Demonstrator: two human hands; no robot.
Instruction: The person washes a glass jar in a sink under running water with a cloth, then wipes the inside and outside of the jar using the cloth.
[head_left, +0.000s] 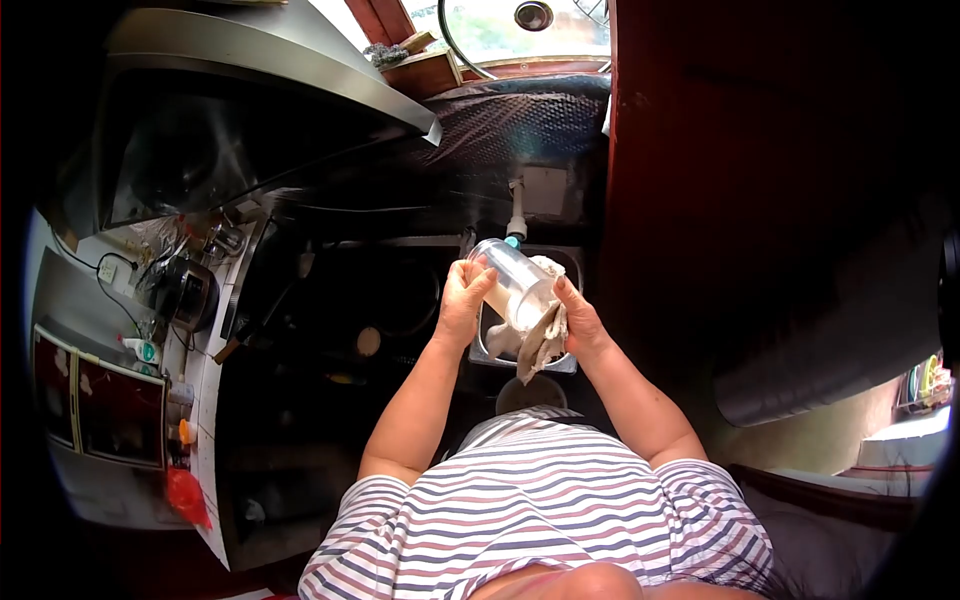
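**Clear container and cloth, two-hand hold over sink**

Clear container [512,278] is tilted above the sink [555,366], below the tap [517,212]. Left hand [464,302] grips its upper end, fingers curled, thumb along the wall. Right hand [584,322] is closed on a bunched cloth [543,342] at the lower end; part of the cloth hangs loose. Grip force: cannot tell.

Risks (judged):
- Slip. The wall looks smooth; wetness not readable. If wet or soapy, the left hand's hold could give, and the container would drop into the sink.
- Twist. Harder push from the cloth side than the left hand resists could turn the container out of line.
- Knock. Tap's teal tip is near the upper wall; a small lift could strike it. Contact at present: cannot tell.
- Snag. Loose cloth could catch on the sink edge.
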